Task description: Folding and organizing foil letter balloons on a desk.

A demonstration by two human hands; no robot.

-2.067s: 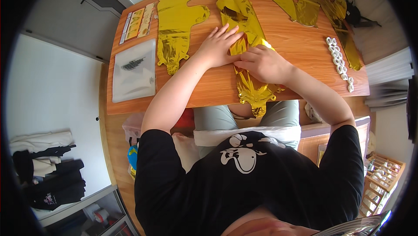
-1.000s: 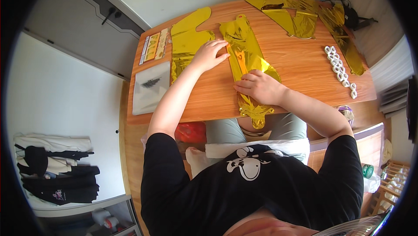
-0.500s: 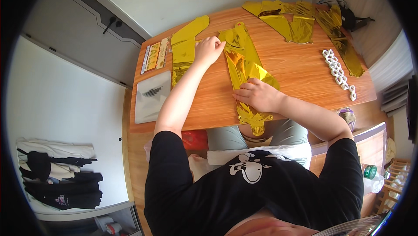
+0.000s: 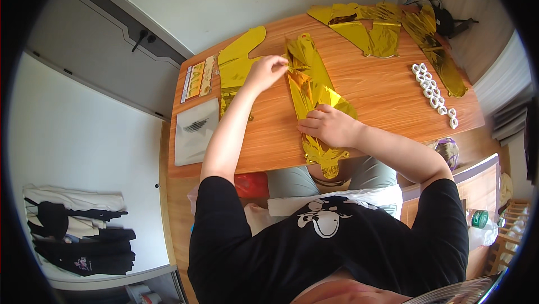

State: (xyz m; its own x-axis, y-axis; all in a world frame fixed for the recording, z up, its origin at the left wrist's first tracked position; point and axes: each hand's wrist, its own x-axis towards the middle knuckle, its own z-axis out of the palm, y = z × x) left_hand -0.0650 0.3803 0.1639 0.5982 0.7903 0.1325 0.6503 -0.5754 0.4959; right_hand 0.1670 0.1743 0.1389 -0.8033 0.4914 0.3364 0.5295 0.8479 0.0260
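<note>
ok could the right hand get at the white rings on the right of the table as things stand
Probably yes: the right hand is on the gold foil piece, and only the foil's edge and bare tabletop appear to lie between it and the white rings.

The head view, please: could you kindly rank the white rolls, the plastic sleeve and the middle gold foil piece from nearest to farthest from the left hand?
Nearest to the left hand first:
1. Middle gold foil piece: right at it, on its right.
2. Plastic sleeve: left, toward the person.
3. White rolls: far right.
</note>
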